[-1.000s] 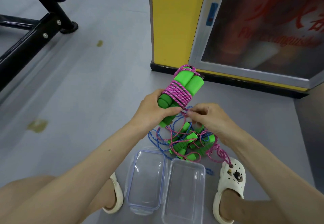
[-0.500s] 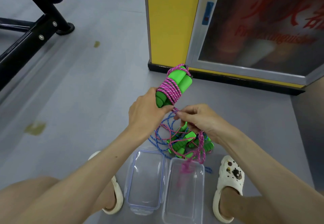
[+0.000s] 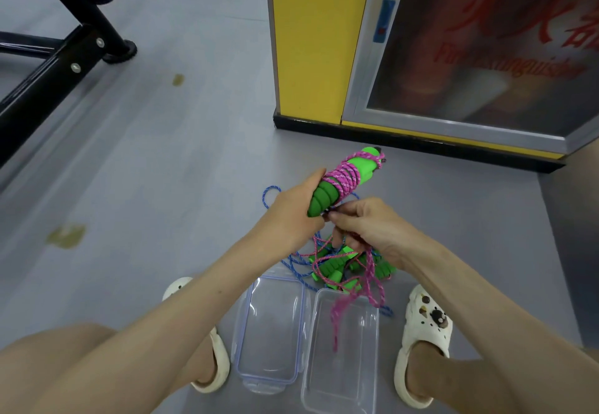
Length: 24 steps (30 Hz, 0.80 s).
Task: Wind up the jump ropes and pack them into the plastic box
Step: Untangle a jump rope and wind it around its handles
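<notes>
The left hand [image 3: 291, 216] has its grip clenched round the lower ends of a pair of green handles [image 3: 324, 198], held up beyond the plastic box [image 3: 356, 378]. The pink rope [image 3: 345, 178] is already wound in many turns about these handles. The right hand [image 3: 369, 229] pinches the same rope just under the bundle. From that grip a loose tail [image 3: 340, 319] hangs down over the open box; I cannot tell whether it touches the bottom.

This first rope looks mostly wound, with the tail left to wrap and tuck in. The box stands on the floor with nothing packed in it, and its lid [image 3: 269, 332] lies just left of it. Just beyond the box a tangled pile [image 3: 330, 269] of more green handles with blue and pink cords lies unwound. Most of the task seems to lie ahead: finishing this bundle, winding the others, then packing them all.
</notes>
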Each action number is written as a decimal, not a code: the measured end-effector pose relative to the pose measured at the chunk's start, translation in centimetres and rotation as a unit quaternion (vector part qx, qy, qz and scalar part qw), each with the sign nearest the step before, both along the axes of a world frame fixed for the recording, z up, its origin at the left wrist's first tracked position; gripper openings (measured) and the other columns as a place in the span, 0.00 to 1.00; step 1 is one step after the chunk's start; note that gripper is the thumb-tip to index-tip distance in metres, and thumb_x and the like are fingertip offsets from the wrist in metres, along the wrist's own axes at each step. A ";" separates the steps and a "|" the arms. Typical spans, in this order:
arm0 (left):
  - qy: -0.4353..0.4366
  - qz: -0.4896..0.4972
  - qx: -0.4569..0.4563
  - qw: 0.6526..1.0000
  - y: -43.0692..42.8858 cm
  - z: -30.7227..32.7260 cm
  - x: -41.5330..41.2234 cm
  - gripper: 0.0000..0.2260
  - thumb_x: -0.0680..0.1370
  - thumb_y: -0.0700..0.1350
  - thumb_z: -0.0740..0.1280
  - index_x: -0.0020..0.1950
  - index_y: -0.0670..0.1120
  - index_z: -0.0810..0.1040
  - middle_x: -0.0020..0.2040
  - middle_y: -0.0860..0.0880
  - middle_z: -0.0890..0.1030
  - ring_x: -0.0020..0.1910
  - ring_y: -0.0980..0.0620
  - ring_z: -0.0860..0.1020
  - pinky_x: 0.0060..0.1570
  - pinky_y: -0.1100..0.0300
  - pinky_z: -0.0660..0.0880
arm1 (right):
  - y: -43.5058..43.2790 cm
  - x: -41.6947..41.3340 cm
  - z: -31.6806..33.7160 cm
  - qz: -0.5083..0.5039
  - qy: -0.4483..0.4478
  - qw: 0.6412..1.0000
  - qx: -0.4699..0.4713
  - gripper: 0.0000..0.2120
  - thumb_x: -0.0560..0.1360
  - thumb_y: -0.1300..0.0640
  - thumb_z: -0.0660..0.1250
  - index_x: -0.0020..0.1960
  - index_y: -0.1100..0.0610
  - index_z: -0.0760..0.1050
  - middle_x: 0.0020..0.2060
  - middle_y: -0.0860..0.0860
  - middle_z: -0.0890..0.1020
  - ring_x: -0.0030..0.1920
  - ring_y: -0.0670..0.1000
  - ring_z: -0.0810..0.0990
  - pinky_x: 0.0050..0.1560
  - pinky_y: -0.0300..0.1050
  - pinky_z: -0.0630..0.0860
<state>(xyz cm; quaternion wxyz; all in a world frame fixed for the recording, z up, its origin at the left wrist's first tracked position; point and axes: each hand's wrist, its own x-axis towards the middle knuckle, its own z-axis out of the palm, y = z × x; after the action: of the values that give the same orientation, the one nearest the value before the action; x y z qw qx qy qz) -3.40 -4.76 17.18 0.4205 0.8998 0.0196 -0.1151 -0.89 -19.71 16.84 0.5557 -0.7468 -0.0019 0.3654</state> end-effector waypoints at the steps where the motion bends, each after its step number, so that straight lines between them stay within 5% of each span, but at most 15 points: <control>1: -0.016 -0.010 0.059 0.998 0.0 -0.3 0.0 0.32 0.75 0.36 0.66 0.76 0.49 0.58 0.58 0.43 0.76 0.53 0.46 0.75 0.49 0.59 0.72 | 0.1 0.1 0.1 0.000 0.010 1.000 0.000 0.06 0.78 0.61 0.64 0.50 0.63 0.78 0.28 0.55 0.80 0.20 0.43 0.69 0.21 0.34 0.65; 4: -0.048 -0.019 0.185 0.981 0.6 -1.0 -0.1 0.34 0.75 0.36 0.65 0.78 0.47 0.52 0.59 0.41 0.73 0.55 0.43 0.71 0.48 0.54 0.69 | 0.3 0.5 0.1 -0.020 0.024 0.999 -0.010 0.05 0.76 0.61 0.67 0.45 0.61 0.79 0.29 0.54 0.79 0.22 0.44 0.72 0.22 0.34 0.67; 8: -0.064 -0.026 0.210 0.975 0.9 -0.9 -0.1 0.34 0.75 0.35 0.63 0.78 0.46 0.52 0.62 0.41 0.71 0.57 0.43 0.69 0.51 0.53 0.70 | 0.3 0.8 -0.1 -0.038 -0.017 0.997 -0.062 0.08 0.76 0.57 0.67 0.40 0.56 0.83 0.35 0.52 0.77 0.31 0.45 0.69 0.29 0.34 0.68; 13: -0.070 -0.024 0.221 0.973 0.7 -1.0 -0.3 0.34 0.75 0.34 0.63 0.78 0.47 0.52 0.65 0.42 0.70 0.59 0.43 0.67 0.53 0.53 0.69 | 0.3 0.8 0.1 -0.028 -0.067 0.995 -0.070 0.08 0.74 0.59 0.70 0.53 0.54 0.78 0.32 0.47 0.74 0.23 0.40 0.70 0.24 0.30 0.62; 19: -0.088 -0.021 0.252 0.963 0.2 -1.2 -0.5 0.34 0.75 0.34 0.62 0.78 0.46 0.52 0.65 0.42 0.70 0.59 0.43 0.67 0.52 0.53 0.68 | 0.3 0.7 -0.1 -0.005 -0.208 0.966 -0.155 0.04 0.75 0.54 0.69 0.44 0.54 0.81 0.31 0.46 0.76 0.33 0.45 0.73 0.33 0.37 0.67; 22: -0.099 -0.024 0.270 0.957 -0.1 -1.3 -0.8 0.35 0.74 0.32 0.62 0.78 0.46 0.52 0.64 0.43 0.70 0.57 0.43 0.68 0.51 0.54 0.68 | 0.3 0.8 0.0 -0.034 -0.154 0.975 -0.158 0.10 0.78 0.54 0.65 0.40 0.53 0.81 0.36 0.54 0.82 0.38 0.54 0.78 0.44 0.47 0.74; 24: -0.112 -0.022 0.292 0.950 -0.2 -1.2 -0.7 0.35 0.74 0.32 0.63 0.78 0.46 0.51 0.64 0.43 0.69 0.57 0.44 0.68 0.50 0.55 0.68 | 0.3 0.9 0.2 -0.077 -0.039 0.994 -0.066 0.11 0.79 0.57 0.63 0.40 0.57 0.80 0.33 0.53 0.81 0.35 0.50 0.76 0.43 0.42 0.74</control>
<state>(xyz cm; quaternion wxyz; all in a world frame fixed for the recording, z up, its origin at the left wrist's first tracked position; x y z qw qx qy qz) -4.11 -4.98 16.00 0.1364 0.9905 -0.0146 -0.0117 0.00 -19.43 17.02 0.5312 -0.7933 0.0582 0.2916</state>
